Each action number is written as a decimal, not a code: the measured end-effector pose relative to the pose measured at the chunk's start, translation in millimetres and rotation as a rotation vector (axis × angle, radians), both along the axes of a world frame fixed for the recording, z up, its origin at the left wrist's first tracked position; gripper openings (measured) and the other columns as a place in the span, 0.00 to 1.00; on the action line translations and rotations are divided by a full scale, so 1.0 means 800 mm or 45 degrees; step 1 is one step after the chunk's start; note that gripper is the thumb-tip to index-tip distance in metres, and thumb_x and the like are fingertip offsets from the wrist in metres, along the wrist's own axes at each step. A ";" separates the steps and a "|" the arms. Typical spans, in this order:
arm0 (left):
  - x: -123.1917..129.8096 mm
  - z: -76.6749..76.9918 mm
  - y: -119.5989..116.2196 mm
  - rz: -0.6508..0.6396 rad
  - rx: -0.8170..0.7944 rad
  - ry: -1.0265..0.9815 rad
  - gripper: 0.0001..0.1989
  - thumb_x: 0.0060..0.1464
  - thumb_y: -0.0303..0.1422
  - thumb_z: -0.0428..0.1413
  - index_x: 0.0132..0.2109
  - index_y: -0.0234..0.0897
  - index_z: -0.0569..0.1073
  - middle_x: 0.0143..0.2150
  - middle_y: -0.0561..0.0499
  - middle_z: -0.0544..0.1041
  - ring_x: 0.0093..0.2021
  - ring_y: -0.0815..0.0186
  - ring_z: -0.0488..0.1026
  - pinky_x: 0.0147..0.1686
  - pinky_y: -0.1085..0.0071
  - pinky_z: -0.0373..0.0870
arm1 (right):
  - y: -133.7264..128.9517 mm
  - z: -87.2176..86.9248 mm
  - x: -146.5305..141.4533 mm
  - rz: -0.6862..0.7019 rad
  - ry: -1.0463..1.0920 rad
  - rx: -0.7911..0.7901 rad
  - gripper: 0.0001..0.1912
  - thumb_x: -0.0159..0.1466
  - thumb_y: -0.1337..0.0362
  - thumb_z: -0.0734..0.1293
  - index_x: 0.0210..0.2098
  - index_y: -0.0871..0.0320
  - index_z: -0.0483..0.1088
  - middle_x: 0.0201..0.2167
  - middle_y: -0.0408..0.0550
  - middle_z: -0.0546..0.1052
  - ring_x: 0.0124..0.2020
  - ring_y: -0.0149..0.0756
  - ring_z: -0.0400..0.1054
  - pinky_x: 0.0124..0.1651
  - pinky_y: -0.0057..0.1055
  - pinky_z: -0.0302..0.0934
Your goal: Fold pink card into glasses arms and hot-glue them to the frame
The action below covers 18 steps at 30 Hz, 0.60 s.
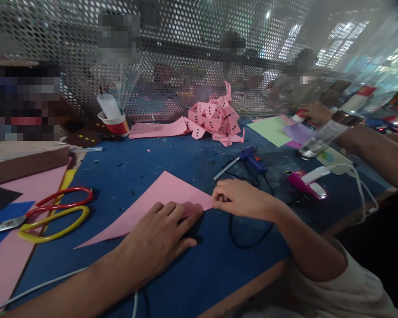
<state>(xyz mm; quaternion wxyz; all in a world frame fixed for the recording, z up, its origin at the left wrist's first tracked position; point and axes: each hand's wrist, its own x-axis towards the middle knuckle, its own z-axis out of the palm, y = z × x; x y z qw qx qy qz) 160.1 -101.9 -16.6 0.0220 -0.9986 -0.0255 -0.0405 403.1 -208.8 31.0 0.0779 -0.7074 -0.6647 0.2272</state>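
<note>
Head view, from the left: the red-and-yellow scissors (63, 197) lie apart from the pink sheet (166, 190), which is on the blue tabletop (182, 155) before me. My left hand (157, 232), fingers spread, bears on its near edge; flat, even pressure should stop it creeping. My right hand (245, 198) has thumb and fingers pinched on the right corner (a light grip, I'd say, wrinkles it least). Keeping that corner aligned matters; the black cable (248, 247) near my wrist could snag.
</note>
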 end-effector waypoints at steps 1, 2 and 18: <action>0.000 -0.001 0.000 0.002 0.002 -0.002 0.28 0.71 0.50 0.48 0.70 0.41 0.62 0.50 0.42 0.76 0.47 0.52 0.71 0.46 0.55 0.64 | 0.000 0.000 0.001 -0.004 -0.006 -0.008 0.06 0.68 0.65 0.68 0.38 0.56 0.79 0.41 0.46 0.80 0.40 0.36 0.72 0.42 0.31 0.58; 0.001 -0.001 0.001 0.003 0.006 -0.006 0.29 0.71 0.51 0.48 0.70 0.41 0.63 0.50 0.42 0.76 0.47 0.52 0.71 0.46 0.56 0.64 | 0.000 0.000 0.001 -0.007 -0.008 -0.014 0.06 0.68 0.65 0.68 0.38 0.56 0.79 0.41 0.46 0.80 0.40 0.36 0.72 0.42 0.31 0.58; 0.007 -0.001 0.002 -0.027 0.017 -0.005 0.28 0.72 0.50 0.46 0.70 0.42 0.62 0.54 0.41 0.76 0.48 0.53 0.73 0.45 0.56 0.66 | -0.003 -0.004 0.012 0.029 -0.001 0.012 0.06 0.68 0.64 0.68 0.38 0.55 0.79 0.39 0.45 0.80 0.39 0.36 0.73 0.41 0.30 0.58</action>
